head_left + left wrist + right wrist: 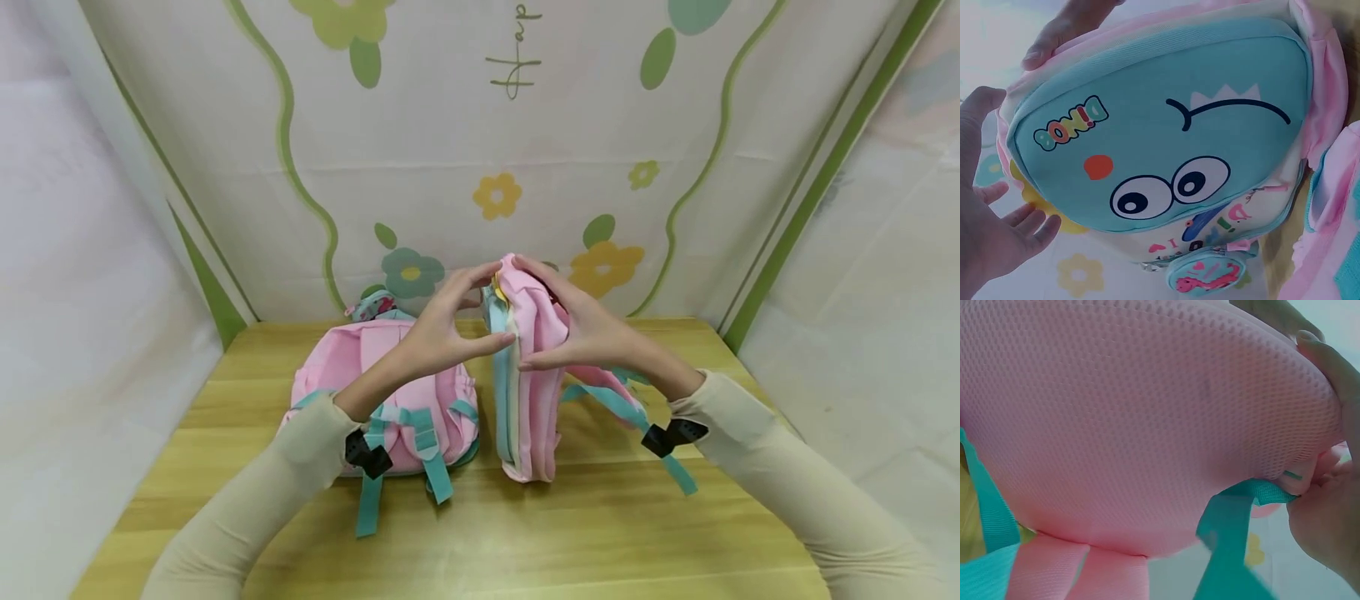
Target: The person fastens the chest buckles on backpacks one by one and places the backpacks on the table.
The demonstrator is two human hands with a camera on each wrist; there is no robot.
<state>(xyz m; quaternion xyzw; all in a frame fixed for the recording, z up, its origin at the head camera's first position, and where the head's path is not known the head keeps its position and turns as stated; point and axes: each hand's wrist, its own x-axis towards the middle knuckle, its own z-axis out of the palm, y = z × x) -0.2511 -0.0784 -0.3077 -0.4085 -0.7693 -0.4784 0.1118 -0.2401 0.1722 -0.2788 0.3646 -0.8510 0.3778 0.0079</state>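
Observation:
A pink and teal children's backpack [531,417] stands on edge on the table, side panel facing me. Its teal front [1166,125] has big cartoon eyes and "DINO" lettering; a small round pouch [1207,272] hangs from it. At the front's top edge, my left hand [442,325] has its fingers spread, thumb tip right by the seam. My right hand [592,325] grips the top from the back, its thumb [1319,347] along the edge of the pink mesh panel [1129,425]. Teal straps [618,406] trail to the right.
A second pink backpack [442,387] lies to the left, its teal straps [369,504] reaching toward the front of the wooden table [525,542]. A flower-printed cloth wall [450,200] rises behind, with pale cloth at both sides.

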